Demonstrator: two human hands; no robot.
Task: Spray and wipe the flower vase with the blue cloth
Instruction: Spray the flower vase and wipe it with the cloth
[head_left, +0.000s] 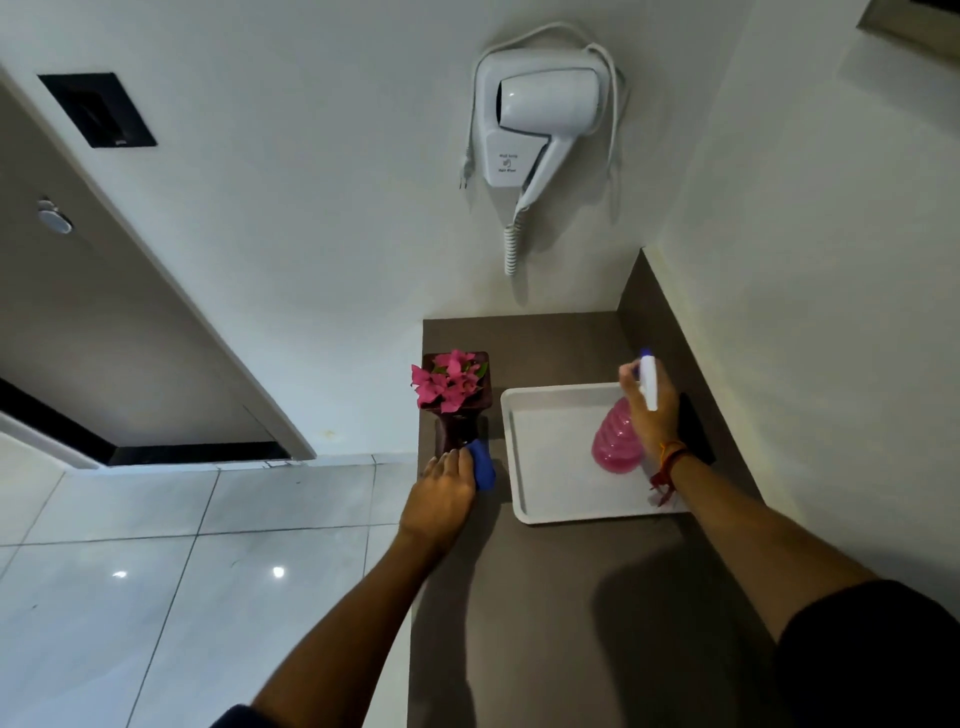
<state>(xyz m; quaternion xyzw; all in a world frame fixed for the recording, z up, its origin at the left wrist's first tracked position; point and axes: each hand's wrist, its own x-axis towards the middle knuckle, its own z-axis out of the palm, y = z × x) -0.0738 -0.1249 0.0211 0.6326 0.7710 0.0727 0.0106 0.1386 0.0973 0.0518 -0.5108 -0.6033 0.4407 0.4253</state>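
Observation:
A dark brown vase (453, 428) with pink flowers (448, 383) stands at the left edge of the brown counter (545, 597). My left hand (444, 496) holds the blue cloth (482, 466) against the vase's lower part. My right hand (654, 410) grips a pink spray bottle (618, 439) by its white and blue head, above the white tray (550, 457); whether the bottle's base rests on the tray is unclear.
A white hair dryer (540, 124) hangs on the wall above the counter, its coiled cord dangling down. A dark object (696, 428) lies behind my right wrist by the side wall. The counter's left edge drops to a tiled floor (182, 597).

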